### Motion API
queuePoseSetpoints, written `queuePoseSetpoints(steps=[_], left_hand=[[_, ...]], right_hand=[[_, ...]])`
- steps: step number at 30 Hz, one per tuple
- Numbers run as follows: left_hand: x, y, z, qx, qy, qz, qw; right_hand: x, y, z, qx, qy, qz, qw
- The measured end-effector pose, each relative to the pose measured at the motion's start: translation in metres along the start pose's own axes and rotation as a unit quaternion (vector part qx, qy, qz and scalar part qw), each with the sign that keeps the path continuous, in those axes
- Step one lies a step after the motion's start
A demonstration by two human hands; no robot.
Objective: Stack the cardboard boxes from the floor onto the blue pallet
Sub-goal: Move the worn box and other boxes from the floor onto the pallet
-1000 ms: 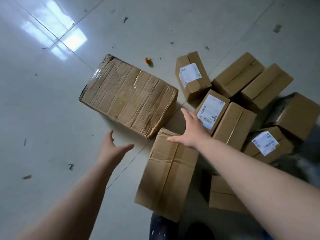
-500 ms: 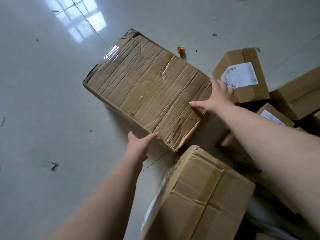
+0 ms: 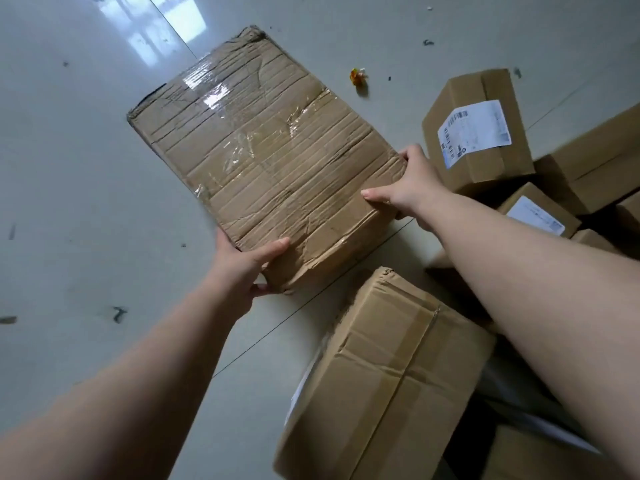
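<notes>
Head view: the person is taking hold of a large, creased brown cardboard box wrapped in clear tape (image 3: 266, 150), which is lying on the pale glossy tiled floor (image 3: 76, 188). The left hand (image 3: 242, 268) is gripping the box's near corner, thumb lying on the top face and fingers curling underneath; the right hand (image 3: 408, 188) is clasping the right-hand corner, thumb pressing along the near edge and fingers wrapping the side. The box is thus sitting directly between the two hands, extending away from the person. Judged from the crushed near edge and soft, wrinkled walls, the lift is best done with the fingers working well under the base rather than pinching the weakened rim, both hands rising together so the box is staying level. A smaller plain brown taped carton (image 3: 381, 375) is lying just beside the near corner, and a brown carton bearing a white shipping label (image 3: 474, 133) is standing close behind the right hand; both are crowding the lift path. The blue pallet is not appearing in this view.
</notes>
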State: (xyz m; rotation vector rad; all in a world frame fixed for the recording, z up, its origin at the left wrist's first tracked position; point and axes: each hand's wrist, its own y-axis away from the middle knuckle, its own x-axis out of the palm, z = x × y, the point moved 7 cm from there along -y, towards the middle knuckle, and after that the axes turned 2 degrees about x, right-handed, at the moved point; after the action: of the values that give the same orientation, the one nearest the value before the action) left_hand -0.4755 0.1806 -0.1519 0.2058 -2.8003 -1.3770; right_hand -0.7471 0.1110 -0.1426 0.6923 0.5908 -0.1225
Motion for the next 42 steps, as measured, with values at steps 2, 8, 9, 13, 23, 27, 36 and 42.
queuePoseSetpoints(steps=[2,8,9,13,23,27,36,42], left_hand=[[-0.008,0.019,-0.019,0.008,-0.009,0.005,1.000],[0.003,0.083,-0.105,0.088,-0.046,0.028,0.995],[0.012,0.095,-0.121,0.098,-0.054,0.038,0.993],[0.063,0.149,-0.178,0.127,-0.100,0.089,0.983],[0.245,0.285,-0.206,0.143,-0.215,0.267,0.929],[0.323,0.343,-0.176,0.137,-0.281,0.346,0.885],[0.449,0.462,-0.043,0.148,-0.379,0.464,0.787],[0.494,0.540,0.062,0.122,-0.439,0.524,0.719]], right_hand=[[-0.009,0.016,0.015,-0.005,-0.017,-0.003,1.000],[-0.077,0.070,0.061,-0.011,-0.111,-0.033,0.993],[-0.094,0.079,0.065,-0.005,-0.131,-0.039,0.991],[-0.173,0.122,0.067,0.010,-0.170,-0.111,0.979],[-0.354,0.258,-0.037,0.092,-0.272,-0.274,0.918],[-0.399,0.335,-0.114,0.149,-0.288,-0.358,0.876],[-0.434,0.502,-0.280,0.254,-0.361,-0.441,0.782],[-0.431,0.610,-0.369,0.304,-0.389,-0.490,0.719]])
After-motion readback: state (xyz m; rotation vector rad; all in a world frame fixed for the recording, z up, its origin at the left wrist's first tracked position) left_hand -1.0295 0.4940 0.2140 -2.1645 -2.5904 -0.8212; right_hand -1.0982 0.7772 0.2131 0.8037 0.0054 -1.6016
